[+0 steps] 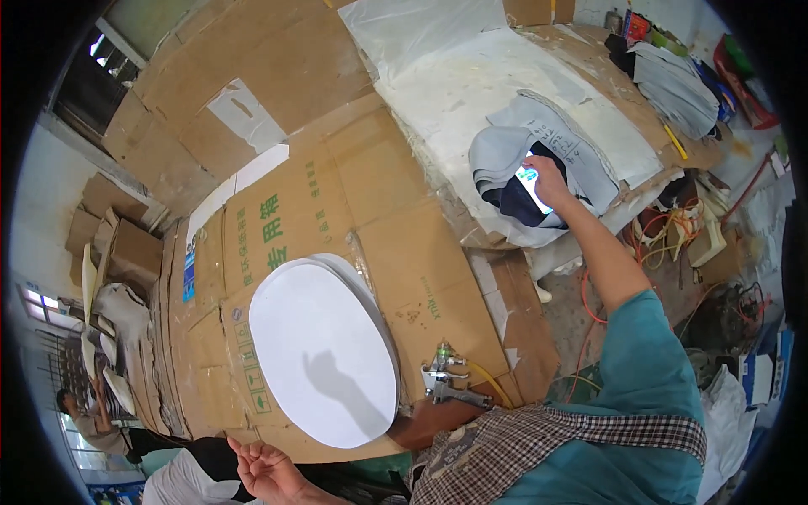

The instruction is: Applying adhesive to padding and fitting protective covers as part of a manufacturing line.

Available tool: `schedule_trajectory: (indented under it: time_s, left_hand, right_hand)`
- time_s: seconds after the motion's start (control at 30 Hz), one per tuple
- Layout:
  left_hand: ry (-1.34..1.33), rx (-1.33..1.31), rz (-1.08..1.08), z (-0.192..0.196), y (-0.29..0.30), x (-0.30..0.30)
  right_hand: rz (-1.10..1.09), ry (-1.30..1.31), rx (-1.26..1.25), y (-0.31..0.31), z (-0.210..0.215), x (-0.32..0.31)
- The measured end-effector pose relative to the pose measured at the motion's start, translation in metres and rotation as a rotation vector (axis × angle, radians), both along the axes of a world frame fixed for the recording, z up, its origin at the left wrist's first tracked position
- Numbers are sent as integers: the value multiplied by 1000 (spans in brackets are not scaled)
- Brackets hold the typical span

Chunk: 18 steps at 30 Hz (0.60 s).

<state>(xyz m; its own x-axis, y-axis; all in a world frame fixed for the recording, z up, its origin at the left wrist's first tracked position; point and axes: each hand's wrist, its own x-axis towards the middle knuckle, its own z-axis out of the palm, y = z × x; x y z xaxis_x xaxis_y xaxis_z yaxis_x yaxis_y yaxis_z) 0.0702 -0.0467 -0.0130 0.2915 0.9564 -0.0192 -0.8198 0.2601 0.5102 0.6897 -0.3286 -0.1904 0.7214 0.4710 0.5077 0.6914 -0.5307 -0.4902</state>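
My right hand [549,178] reaches out over the far right table, its fingers closed on the edge of a phone [530,187] with a lit screen. Beneath it lie grey and black cut sheets [497,160], stacked and partly folded over; the grey one behind has handwriting on it. My left hand [271,473] is low at the near edge of the cardboard-covered table, palm up, holding nothing, its fingers apart and loosely bent. Beyond that hand, a stack of white oval sheets [324,349] rests on the cardboard. A metal spray gun [450,377] with a yellow hose lies right of the ovals.
Cardboard [404,286] covers the near table and rises as a screen behind. More grey sheets [673,88] and a yellow-handled tool [676,141] lie at the far right. Orange hoses [589,295] trail over the floor. Another person [101,425] is at the far left, near cardboard boxes [126,257].
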Motion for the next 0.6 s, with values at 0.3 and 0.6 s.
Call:
schedule_trajectory:
  time_s: [0.3, 0.6]
  left_hand:
    - [-27, -79, -7, -5, -3, 14]
    - [921, 2, 54, -130, -6, 44]
  right_hand:
    - [-98, -86, 103, -15, 19, -5]
    - [538, 307, -157, 23, 15, -295]
